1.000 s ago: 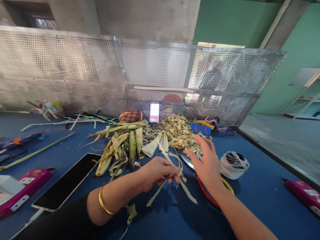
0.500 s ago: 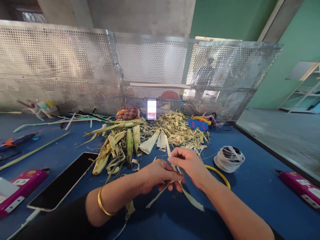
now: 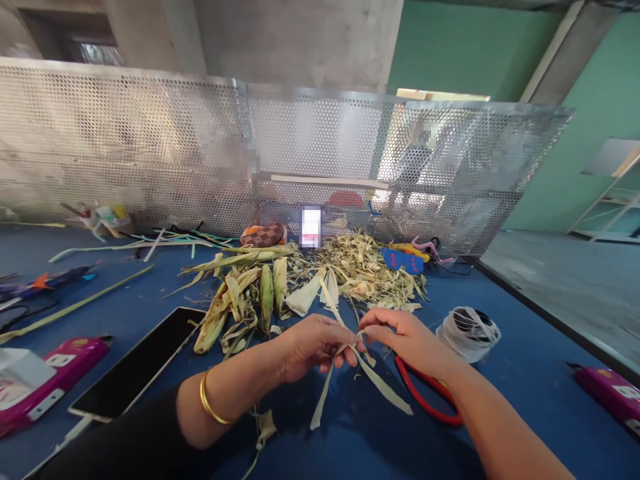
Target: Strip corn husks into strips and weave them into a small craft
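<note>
Pale strips of dried corn husk [image 3: 386, 387] cross between my hands above the blue table. My left hand [image 3: 317, 343], with a gold bangle at the wrist, pinches the strips where they cross. Two loose ends hang below its fingers, and another length slants up toward the husk pile. My right hand [image 3: 403, 333] is closed at the fingertips on a husk strip just to the right of the left fingers. Under the right hand lies a red curved loop [image 3: 440, 418], partly hidden by the wrist. Its kind is unclear.
Whole husks [image 3: 267, 290] and shredded husk [image 3: 360, 267] are heaped ahead. A spool of white cord [image 3: 467, 335] stands right. A large phone [image 3: 137, 363] and a magenta power strip [image 3: 65, 363] lie left; another power strip [image 3: 607, 393] is far right. A perforated metal screen [image 3: 310, 127] closes the back.
My right hand has moved slightly down and right, beside the left fingers. The loose husk ends have shifted. A red part of the loop shows where yellow showed before. The view has tilted slightly.
</note>
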`<state>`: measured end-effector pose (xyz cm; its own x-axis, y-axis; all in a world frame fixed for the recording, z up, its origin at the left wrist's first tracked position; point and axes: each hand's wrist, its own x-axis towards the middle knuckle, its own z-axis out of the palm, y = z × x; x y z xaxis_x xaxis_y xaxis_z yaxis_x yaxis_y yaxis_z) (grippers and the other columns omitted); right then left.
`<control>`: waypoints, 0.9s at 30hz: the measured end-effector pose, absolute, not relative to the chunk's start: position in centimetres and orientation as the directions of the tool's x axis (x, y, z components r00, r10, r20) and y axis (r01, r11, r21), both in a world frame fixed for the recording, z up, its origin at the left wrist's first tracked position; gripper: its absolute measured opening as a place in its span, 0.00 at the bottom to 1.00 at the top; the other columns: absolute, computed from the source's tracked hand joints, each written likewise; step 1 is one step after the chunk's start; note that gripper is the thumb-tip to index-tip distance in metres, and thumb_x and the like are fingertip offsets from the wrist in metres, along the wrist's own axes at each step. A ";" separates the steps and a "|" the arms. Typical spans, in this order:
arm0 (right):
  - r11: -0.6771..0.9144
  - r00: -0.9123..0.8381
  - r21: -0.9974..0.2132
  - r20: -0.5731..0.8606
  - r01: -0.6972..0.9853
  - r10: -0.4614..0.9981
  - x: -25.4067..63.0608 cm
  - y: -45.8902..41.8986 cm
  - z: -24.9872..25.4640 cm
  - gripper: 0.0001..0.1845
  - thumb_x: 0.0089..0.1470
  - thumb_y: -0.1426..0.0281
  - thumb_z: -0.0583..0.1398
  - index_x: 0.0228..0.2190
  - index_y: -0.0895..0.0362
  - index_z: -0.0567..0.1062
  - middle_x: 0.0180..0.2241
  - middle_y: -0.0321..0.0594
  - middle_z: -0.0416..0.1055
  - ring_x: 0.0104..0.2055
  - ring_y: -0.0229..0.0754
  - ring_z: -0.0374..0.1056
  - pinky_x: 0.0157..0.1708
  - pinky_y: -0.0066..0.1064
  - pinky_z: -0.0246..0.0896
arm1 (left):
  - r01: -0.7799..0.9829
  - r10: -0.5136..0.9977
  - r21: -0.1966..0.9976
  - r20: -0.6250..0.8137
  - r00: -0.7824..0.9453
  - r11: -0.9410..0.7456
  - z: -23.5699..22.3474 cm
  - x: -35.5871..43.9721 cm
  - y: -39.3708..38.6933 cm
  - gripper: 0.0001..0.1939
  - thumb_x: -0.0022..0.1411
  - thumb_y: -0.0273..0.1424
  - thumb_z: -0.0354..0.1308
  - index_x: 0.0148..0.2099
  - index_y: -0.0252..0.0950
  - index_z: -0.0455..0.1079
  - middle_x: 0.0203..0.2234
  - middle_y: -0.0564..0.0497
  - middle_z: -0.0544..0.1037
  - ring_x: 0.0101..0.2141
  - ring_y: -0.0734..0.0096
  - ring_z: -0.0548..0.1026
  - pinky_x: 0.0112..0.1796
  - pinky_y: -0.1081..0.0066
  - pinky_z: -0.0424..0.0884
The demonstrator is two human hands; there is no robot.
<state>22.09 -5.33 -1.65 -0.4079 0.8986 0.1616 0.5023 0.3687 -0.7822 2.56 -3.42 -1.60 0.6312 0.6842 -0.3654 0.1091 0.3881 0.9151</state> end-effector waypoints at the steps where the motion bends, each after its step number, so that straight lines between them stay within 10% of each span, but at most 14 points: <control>1: 0.377 -0.394 -0.768 0.177 0.518 0.902 22.3 -5.3 -1.6 0.12 0.55 0.63 0.56 0.26 0.56 0.73 0.25 0.34 0.70 0.30 0.39 0.66 0.31 0.29 0.58 | 0.110 0.682 0.916 -0.363 0.636 0.385 -1.7 2.5 -3.3 0.09 0.46 0.32 0.61 0.27 0.31 0.76 0.16 0.52 0.73 0.15 0.81 0.63 0.15 0.77 0.50; 7: 0.487 -0.347 -0.617 0.343 0.618 0.873 22.2 -4.8 -2.1 0.11 0.54 0.67 0.57 0.23 0.56 0.74 0.23 0.36 0.71 0.28 0.40 0.66 0.29 0.30 0.59 | 0.124 0.694 0.920 -0.364 0.621 0.372 -1.9 2.7 -3.4 0.10 0.45 0.35 0.63 0.27 0.31 0.75 0.17 0.51 0.74 0.17 0.80 0.64 0.16 0.77 0.49; 11: 0.702 -0.393 -0.156 0.736 0.695 0.552 21.4 -5.9 -1.9 0.10 0.57 0.73 0.54 0.38 0.56 0.75 0.33 0.42 0.72 0.37 0.44 0.66 0.40 0.38 0.57 | 0.005 0.797 0.919 -0.345 0.497 0.395 -2.0 2.7 -3.1 0.14 0.43 0.37 0.65 0.28 0.31 0.75 0.22 0.50 0.76 0.20 0.79 0.68 0.16 0.78 0.44; 17: 0.699 -0.779 0.402 0.512 0.591 0.363 18.3 -7.6 -2.6 0.16 0.59 0.78 0.48 0.44 0.63 0.72 0.30 0.45 0.71 0.33 0.44 0.64 0.37 0.39 0.53 | -0.110 0.861 0.901 -0.357 0.362 0.420 -3.1 2.9 -2.7 0.14 0.42 0.37 0.67 0.27 0.30 0.73 0.17 0.54 0.71 0.16 0.84 0.59 0.16 0.78 0.44; 27: 0.706 -0.640 0.244 0.674 0.665 0.369 18.1 -7.0 -4.2 0.14 0.59 0.79 0.47 0.34 0.62 0.71 0.27 0.42 0.69 0.29 0.42 0.62 0.37 0.37 0.53 | -0.133 0.852 0.936 -0.229 0.471 0.325 -2.0 2.5 -2.7 0.12 0.40 0.32 0.68 0.28 0.30 0.76 0.27 0.46 0.77 0.26 0.77 0.69 0.18 0.77 0.46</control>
<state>18.09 -6.99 -4.19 -0.6397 0.3693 0.6741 0.6648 0.7061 0.2440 2.52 -2.67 -1.98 0.4714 0.8516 -0.2290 -0.1332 0.3254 0.9361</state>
